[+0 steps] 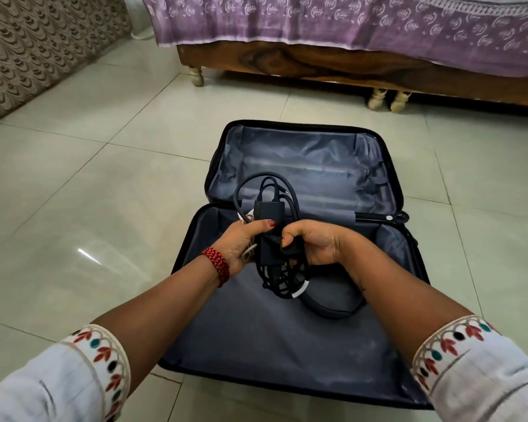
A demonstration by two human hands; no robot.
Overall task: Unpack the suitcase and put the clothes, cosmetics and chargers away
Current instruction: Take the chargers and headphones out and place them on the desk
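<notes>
One suitcase (256, 345), two open halves; one charger brick (269, 213); several black cables (276, 280), tangled beyond counting; at least one white cable (300, 289); two grips, left grip (241, 243) and right grip (314, 245); one bracelet (218, 264); two sleeves (73, 379); one bed (287, 60), three legs (196, 76) showing.

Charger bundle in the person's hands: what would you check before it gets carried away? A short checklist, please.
1. Left hand grips the charger bundle: ok.
2. Right hand grips it too: ok.
3. All cables gathered up: not ok, a dark loop trails down onto the suitcase lining.
4. Nothing else left in the suitcase: ok, only lining shows.
5. Storage spot for chargers in view: cannot tell.
</notes>
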